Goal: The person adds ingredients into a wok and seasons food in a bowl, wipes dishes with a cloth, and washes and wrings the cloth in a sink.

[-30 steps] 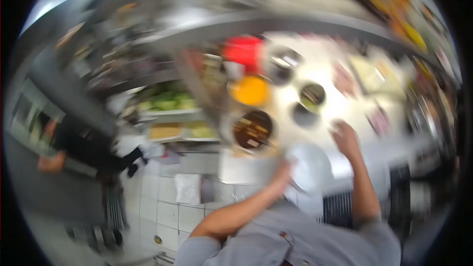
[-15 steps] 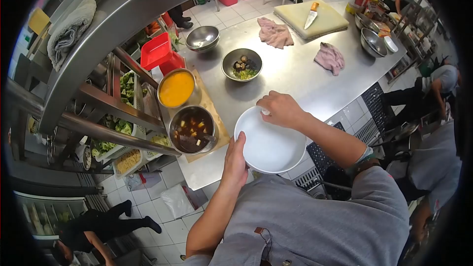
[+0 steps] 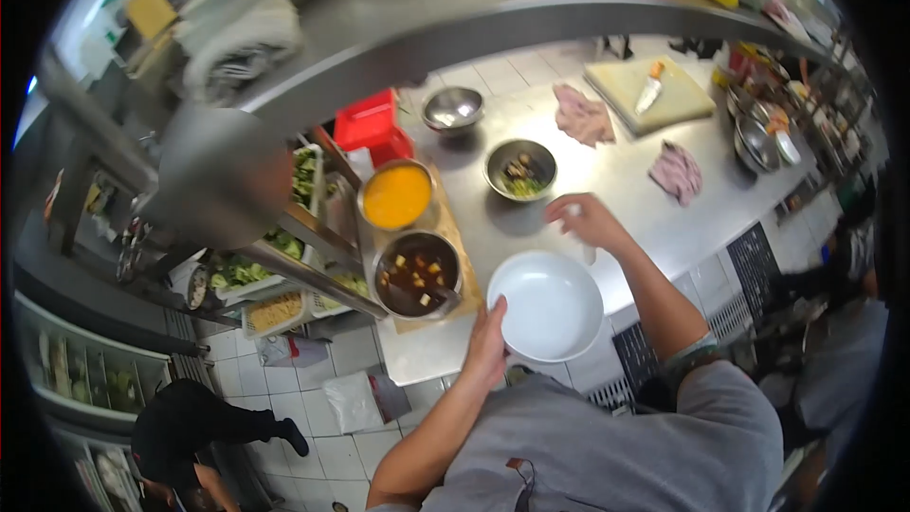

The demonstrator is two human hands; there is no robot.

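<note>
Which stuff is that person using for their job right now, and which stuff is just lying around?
Probably part of the job:
white bowl, held by the left hand
maybe the metal bowl with green bits, near the right hand

Seems just lying around:
knife on the cutting board
two pink cloths on the table

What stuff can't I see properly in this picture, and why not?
All in the head view:
Left hand: partly hidden behind the white bowl.
Right hand: blurred, so I can't tell if it holds anything.
Grey shape at left: too blurred to name.
Brown liquid: hides whatever lies underneath.
Person at far right: blurred, cut off by the dark edge.
</note>
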